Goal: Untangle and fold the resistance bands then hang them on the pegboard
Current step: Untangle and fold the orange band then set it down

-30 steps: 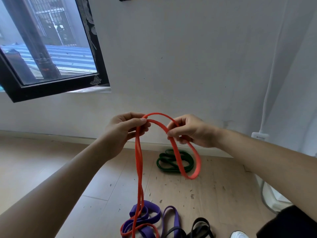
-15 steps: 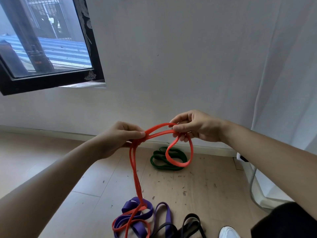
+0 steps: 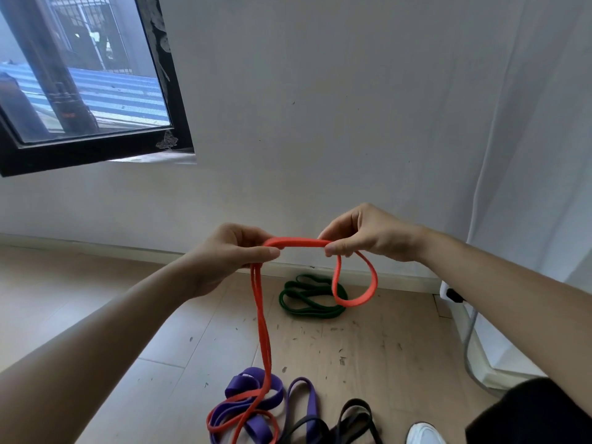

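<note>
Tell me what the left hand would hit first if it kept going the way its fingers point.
The left hand points rightward along the orange band, so it would probably meet the right hand first; depth is hard to judge.

White wall (image 3: pixel 320 107); black-framed window (image 3: pixel 96 152); pale wood floor (image 3: pixel 368 341)

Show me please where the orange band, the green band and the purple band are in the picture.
orange band (image 3: pixel 296 242): head view, the stretch held between both hands.
green band (image 3: pixel 290 296): head view, left curve of the coil on the floor.
purple band (image 3: pixel 238 384): head view, upper loop of the pile.

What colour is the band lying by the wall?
Dark green band, seen in the head view.
</note>
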